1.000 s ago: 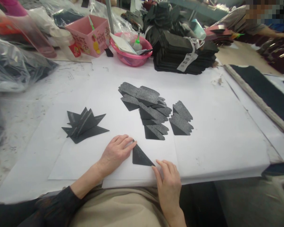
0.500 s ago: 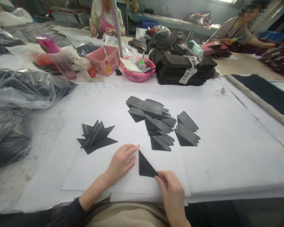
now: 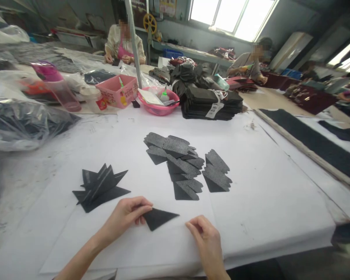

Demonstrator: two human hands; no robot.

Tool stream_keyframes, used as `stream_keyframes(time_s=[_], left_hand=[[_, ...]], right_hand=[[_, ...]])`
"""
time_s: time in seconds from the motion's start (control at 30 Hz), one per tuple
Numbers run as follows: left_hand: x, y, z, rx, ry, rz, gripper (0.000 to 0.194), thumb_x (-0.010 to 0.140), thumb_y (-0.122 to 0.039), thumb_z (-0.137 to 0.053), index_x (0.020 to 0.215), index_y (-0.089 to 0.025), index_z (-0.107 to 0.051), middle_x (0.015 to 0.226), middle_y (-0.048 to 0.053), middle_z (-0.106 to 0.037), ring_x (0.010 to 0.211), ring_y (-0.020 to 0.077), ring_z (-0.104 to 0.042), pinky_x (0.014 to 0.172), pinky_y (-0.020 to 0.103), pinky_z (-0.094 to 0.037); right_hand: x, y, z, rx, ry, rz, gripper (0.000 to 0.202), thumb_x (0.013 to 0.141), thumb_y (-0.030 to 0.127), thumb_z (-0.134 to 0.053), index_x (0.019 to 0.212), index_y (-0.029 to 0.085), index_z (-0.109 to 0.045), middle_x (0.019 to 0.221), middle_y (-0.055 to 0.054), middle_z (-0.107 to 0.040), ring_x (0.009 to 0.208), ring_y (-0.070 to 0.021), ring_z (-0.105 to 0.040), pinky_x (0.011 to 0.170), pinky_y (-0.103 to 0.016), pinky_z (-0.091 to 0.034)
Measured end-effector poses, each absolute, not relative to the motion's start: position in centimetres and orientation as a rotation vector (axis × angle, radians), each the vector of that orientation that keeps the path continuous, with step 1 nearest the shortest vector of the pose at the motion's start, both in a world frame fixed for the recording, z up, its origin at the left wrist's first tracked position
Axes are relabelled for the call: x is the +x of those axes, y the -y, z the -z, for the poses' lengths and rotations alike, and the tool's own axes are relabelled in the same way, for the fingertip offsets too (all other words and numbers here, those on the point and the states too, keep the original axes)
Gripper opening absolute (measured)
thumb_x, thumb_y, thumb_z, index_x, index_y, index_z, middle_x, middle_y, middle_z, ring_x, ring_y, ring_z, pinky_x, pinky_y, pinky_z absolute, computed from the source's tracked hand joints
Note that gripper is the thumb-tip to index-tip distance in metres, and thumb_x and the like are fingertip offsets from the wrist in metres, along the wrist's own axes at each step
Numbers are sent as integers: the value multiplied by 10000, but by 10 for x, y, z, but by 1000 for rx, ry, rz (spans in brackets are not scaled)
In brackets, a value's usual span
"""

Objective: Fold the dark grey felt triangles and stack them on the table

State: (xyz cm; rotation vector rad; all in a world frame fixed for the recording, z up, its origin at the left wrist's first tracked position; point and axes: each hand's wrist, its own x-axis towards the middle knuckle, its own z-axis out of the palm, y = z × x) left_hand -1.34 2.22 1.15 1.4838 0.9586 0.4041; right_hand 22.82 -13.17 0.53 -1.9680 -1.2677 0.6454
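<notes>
Pinched in my left hand (image 3: pixel 134 212) is the left corner of a black triangular piece (image 3: pixel 161 219), its long tip pointing right. My right hand (image 3: pixel 204 232) is off the piece, a short way to its right, with thumb and forefinger pressed together and nothing seen between them. Left of my left hand lies a loose pile of folded black triangles (image 3: pixel 100 188). Beyond my hands, unfolded pieces with grey speckled, notched ends (image 3: pixel 181 161) overlap one another. A smaller group of similar pieces (image 3: pixel 217 173) rests just to their right.
White paper (image 3: pixel 262 202) covers the table. Toward the back stand a pink basket (image 3: pixel 116 93), a pink bowl (image 3: pixel 159 109) and a tied black stack (image 3: pixel 212 103). Clear plastic bags (image 3: pixel 32 120) lie at the left. Two people (image 3: pixel 124 46) work beyond the table, with others far right.
The triangle has passed from my right hand to my left and turned, its tip now pointing right. My right hand has let go. The camera view has tilted up.
</notes>
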Motion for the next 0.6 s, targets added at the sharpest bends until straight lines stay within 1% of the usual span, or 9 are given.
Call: stream_keyframes(time_s=[0.1, 0.17, 0.23, 0.3, 0.37, 0.43, 0.5, 0.53, 0.6], left_hand=[[-50, -47, -20, 1534, -1195, -590, 528, 868, -611, -580, 1125, -159, -670, 670, 17, -672, 592, 170, -607, 590, 260, -510], [-75, -61, -26, 1696, -1553, -748, 497, 915, -602, -504, 1171, -203, -652, 737, 14, -682, 639, 192, -622, 614, 300, -530], [-92, -69, -31, 2050, -1941, -884, 407, 940, -546, -501, 1116, -224, -678, 952, 48, -693, 834, 256, -646, 736, 395, -552], [-94, -68, -31, 2404, -2075, -982, 346, 954, -471, -520, 1087, -199, -687, 1131, 93, -645, 1035, 326, -599, 873, 492, -521], [-81, -59, -28, 2606, -1877, -1019, 297, 970, -391, -518, 1097, -170, -670, 1152, 117, -620, 1091, 327, -571, 934, 503, -495], [-54, -45, -22, 2653, -1509, -961, 227, 982, -315, -503, 1080, -172, -650, 1104, 94, -625, 1033, 266, -595, 922, 439, -510], [-20, -29, -14, 2639, -1147, -833, 190, 987, -264, -487, 1082, -185, -631, 1121, 78, -618, 1026, 223, -601, 897, 378, -531], [-3, -22, -10, 2634, -1040, -765, 187, 980, -214, -485, 1109, -183, -616, 1134, 76, -617, 1044, 217, -598, 897, 369, -537], [29, -12, -3, 2668, -883, -701, 260, 936, -115, -513, 1181, -169, -581, 1172, 84, -617, 1108, 232, -582, 931, 390, -537]], right_hand=[[244, 116, -8, -2003, 1367, -470, 175, 955, 302, -540, 832, 218, -631, 841, 6, -634, 797, -151, -584, 738, -255, -437], [249, 102, -8, -2032, 1461, -306, 106, 949, 252, -544, 937, 226, -646, 942, -16, -642, 900, -181, -585, 804, -291, -445], [248, 87, -6, -2094, 1533, -134, 132, 912, 224, -600, 1036, 225, -645, 1031, -44, -639, 978, -220, -574, 844, -339, -446], [243, 73, -4, -2201, 1553, -11, 261, 845, 230, -693, 1100, 213, -638, 1060, -71, -633, 985, -259, -568, 825, -376, -449], [238, 63, -2, -2317, 1537, 35, 353, 782, 266, -763, 1105, 199, -637, 1012, -83, -632, 942, -280, -570, 780, -392, -449], [236, 55, -3, -2366, 1509, 3, 355, 755, 289, -789, 1064, 196, -641, 956, -78, -626, 904, -279, -570, 762, -391, -448], [236, 51, -5, -2353, 1486, -93, 272, 763, 273, -784, 981, 204, -637, 911, -60, -622, 875, -258, -572, 756, -373, -445], [237, 49, -7, -2333, 1485, -154, 220, 774, 254, -773, 936, 208, -630, 895, -50, -620, 866, -247, -572, 751, -360, -442], [241, 48, -9, -2295, 1489, -269, 126, 814, 229, -726, 852, 211, -607, 869, -37, -614, 858, -234, -568, 743, -343, -435]])
